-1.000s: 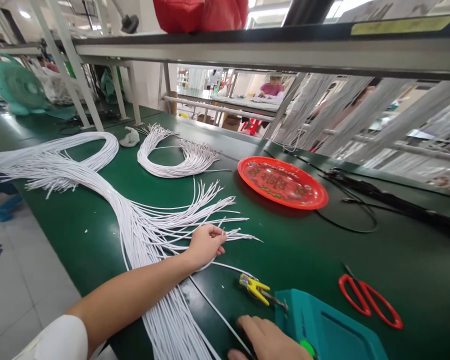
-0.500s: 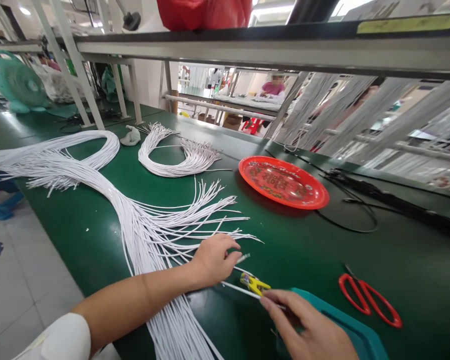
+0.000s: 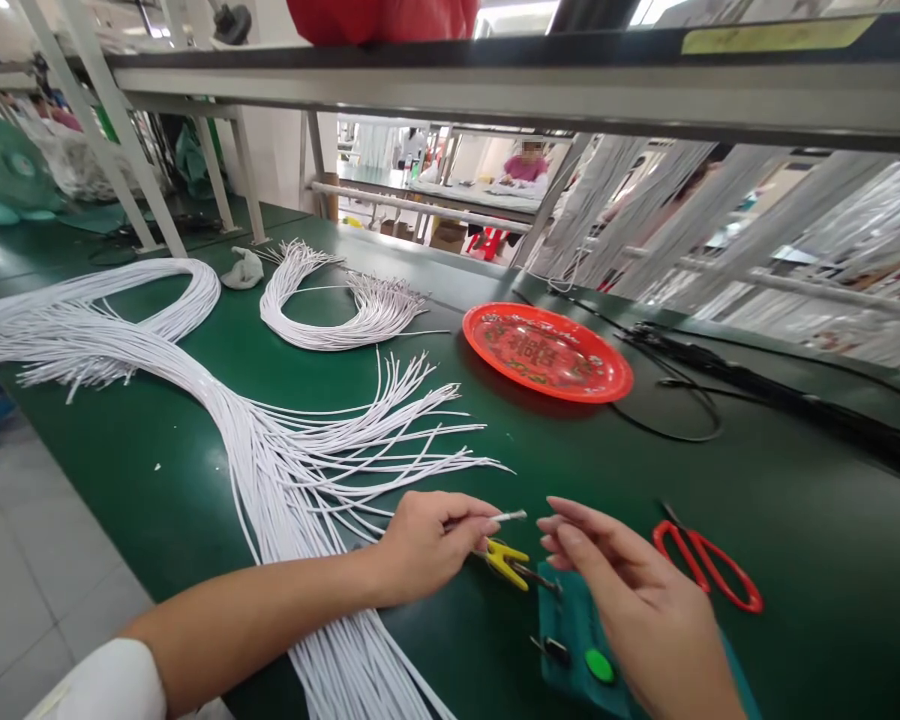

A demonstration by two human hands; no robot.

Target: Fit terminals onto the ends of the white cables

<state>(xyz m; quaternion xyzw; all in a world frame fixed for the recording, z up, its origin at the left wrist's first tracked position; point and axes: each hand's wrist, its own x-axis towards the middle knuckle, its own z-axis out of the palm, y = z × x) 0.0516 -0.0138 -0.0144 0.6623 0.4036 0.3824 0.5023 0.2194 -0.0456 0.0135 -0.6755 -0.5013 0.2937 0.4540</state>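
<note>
My left hand (image 3: 431,545) is closed in a pinch on a white cable (image 3: 511,516), whose short end sticks out to the right past the fingertips. Facing that end, my right hand (image 3: 637,600) has its fingers loosely apart, with nothing visible in them. Below and between the hands is a yellow clip (image 3: 506,562), fixed by a metal piece to a teal device (image 3: 574,640) with a green button (image 3: 600,665). Part of this device is hidden behind my right hand. A large bundle of white cables (image 3: 270,480) runs beneath my left forearm, its loose ends fanned rightward.
Red-handled scissors (image 3: 709,565) lie right of my right hand. Farther back sit a red oval tray (image 3: 547,350), a curved cable bundle (image 3: 322,325) and black cables (image 3: 780,380). A shelf beam (image 3: 450,90) crosses above the green table (image 3: 390,660). A person sits far off.
My right hand has let go of the white cable near the clip and risen, its fingers opening. My left hand now pinches a cable end pointing right. The teal device shows more.
</note>
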